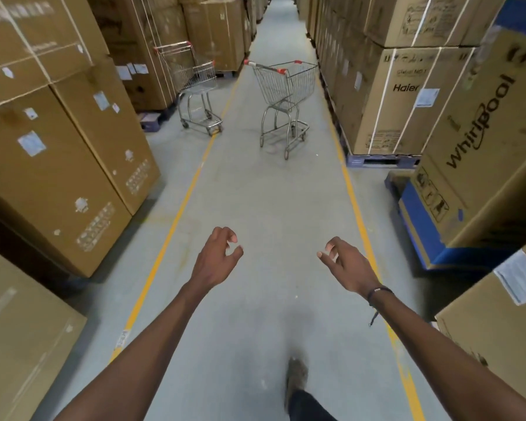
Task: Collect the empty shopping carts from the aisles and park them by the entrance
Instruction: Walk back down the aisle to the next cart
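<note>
1. Our left hand (217, 258) and right hand (345, 265) reach forward, fingers loosely curled, holding nothing.
2. Near cart (283, 95) mid-aisle, far cart (192, 83) beside boxes (58, 141): both empty, uncollected.
3. Collecting and parking remain.

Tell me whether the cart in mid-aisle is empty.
Empty: through the wire basket of the cart only floor and frame show; it stands upright.

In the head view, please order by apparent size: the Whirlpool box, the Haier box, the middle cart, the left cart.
1. Whirlpool box, though nearness enlarges it.
2. Haier box.
3. Middle cart and left cart look alike; not ranked.
</note>
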Demonstrator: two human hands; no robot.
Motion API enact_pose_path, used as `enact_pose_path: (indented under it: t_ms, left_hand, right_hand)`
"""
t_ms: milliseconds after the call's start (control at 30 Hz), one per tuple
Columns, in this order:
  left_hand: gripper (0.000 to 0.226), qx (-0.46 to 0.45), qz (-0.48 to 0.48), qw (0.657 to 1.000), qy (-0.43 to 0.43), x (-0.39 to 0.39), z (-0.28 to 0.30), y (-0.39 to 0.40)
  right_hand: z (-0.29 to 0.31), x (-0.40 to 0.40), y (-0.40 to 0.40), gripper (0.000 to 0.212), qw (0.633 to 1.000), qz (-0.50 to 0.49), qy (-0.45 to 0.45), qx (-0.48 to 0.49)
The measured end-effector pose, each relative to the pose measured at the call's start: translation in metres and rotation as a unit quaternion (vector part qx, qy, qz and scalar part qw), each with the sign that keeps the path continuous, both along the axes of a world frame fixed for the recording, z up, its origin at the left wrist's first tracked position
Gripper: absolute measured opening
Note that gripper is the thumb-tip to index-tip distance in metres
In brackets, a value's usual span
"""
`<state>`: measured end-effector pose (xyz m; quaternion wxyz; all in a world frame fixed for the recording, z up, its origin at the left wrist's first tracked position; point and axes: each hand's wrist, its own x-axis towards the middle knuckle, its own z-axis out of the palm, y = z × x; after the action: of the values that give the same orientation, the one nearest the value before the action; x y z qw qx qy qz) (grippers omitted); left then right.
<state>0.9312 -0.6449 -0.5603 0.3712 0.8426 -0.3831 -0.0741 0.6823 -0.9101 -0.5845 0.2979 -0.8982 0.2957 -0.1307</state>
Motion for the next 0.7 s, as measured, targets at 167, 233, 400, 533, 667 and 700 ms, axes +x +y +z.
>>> enact_pose_path:
  t_ms: [167, 233, 400, 533, 667, 700]
  left_hand:
    - [0.023, -0.016, 0.025, 1.000, 0.001, 0.100, 0.017, -0.110]
    - [0.022, -0.024, 0.036, 0.999, 0.006, 0.136, 0.023, -0.148]
    - [0.018, -0.021, 0.046, 0.999, 0.005, 0.227, 0.024, -0.232]
    - [0.018, -0.014, 0.052, 0.999, 0.007, 0.313, 0.007, -0.300]
    - [0.018, -0.017, 0.049, 0.999, 0.011, 0.414, -0.004, -0.372]
    - [0.018, -0.019, 0.048, 0.999, 0.015, 0.440, -0.005, -0.390]
  right_hand:
    - [0.022, 0.117, -0.116, 0.029, 1.000, 0.028, 0.006, -0.009]
    - [0.033, 0.164, -0.160, 0.029, 0.999, 0.035, -0.001, -0.014]
    - [0.040, 0.272, -0.252, 0.029, 0.998, 0.053, -0.008, -0.020]
    - [0.026, 0.360, -0.322, 0.029, 0.998, 0.061, -0.006, -0.023]
    - [0.009, 0.453, -0.393, 0.029, 0.998, 0.055, -0.013, -0.019]
    - [0.006, 0.474, -0.410, 0.029, 0.999, 0.050, -0.015, -0.015]
